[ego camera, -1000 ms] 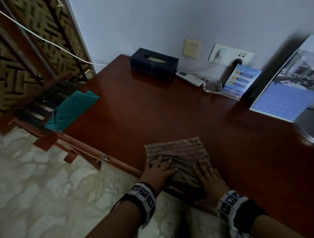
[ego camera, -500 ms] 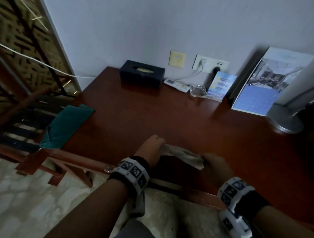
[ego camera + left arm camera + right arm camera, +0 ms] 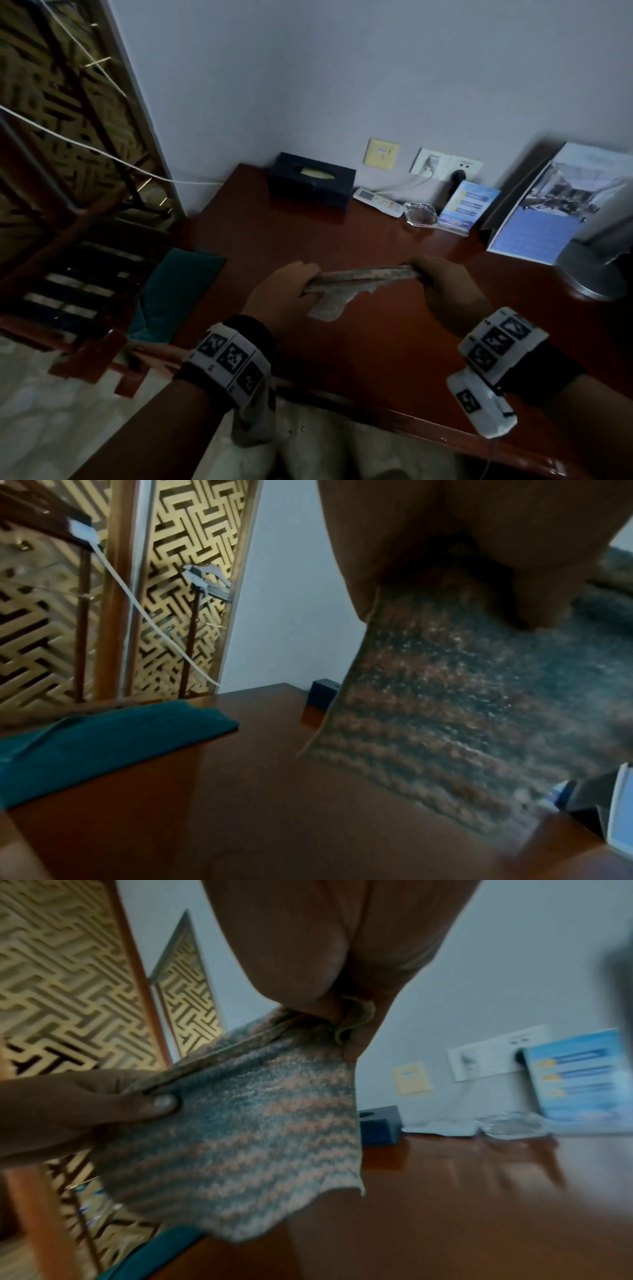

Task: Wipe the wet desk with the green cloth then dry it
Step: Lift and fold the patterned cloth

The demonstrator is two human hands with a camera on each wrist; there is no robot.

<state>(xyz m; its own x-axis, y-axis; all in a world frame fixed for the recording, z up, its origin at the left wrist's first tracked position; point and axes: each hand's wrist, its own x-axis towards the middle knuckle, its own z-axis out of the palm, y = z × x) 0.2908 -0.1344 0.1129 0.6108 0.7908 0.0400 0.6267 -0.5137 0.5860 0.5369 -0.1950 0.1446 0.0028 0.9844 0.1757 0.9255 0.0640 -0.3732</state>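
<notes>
The green cloth (image 3: 174, 291) lies folded on the desk's (image 3: 376, 342) left edge, partly overhanging it, with no hand on it. By that, the wet wipe looks finished, though the dim light hides whether any water is left on the wood. Right of it, above the near middle of the desk, the left hand (image 3: 281, 294) pinches one end of a striped cloth (image 3: 342, 284), thumb on top. The cloth hangs clear of the surface, stretched between both hands, a loose flap drooping below. The right hand (image 3: 442, 291) is clenched on its other end, fabric bunched between the fingers. The hands are apart, each gripping the striped cloth. This seems to be the drying step; how much of the desk remains to dry cannot be told.
</notes>
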